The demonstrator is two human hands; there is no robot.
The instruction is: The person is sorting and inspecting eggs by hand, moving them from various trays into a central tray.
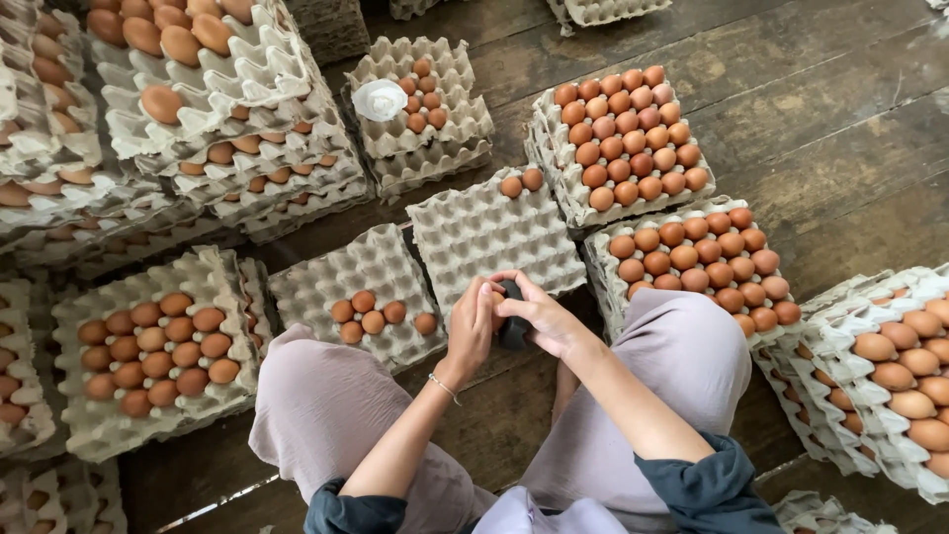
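I sit on a wooden floor with grey pulp egg trays all around me. My left hand (472, 329) and my right hand (541, 314) meet in front of my knees, both closed around a small dark object (512, 329) that is mostly hidden by my fingers. Just beyond my hands lies a tray (489, 237) holding two brown eggs (522, 182) at its far edge. To its left another tray (341, 272) carries several brown eggs (368, 312).
Full trays of brown eggs stand at right (692, 265), far right (905, 371) and behind (625, 133). A filled tray (150, 351) lies at left. Tall stacks of trays (213, 129) rise at upper left. A white crumpled object (380, 99) rests on a centre stack.
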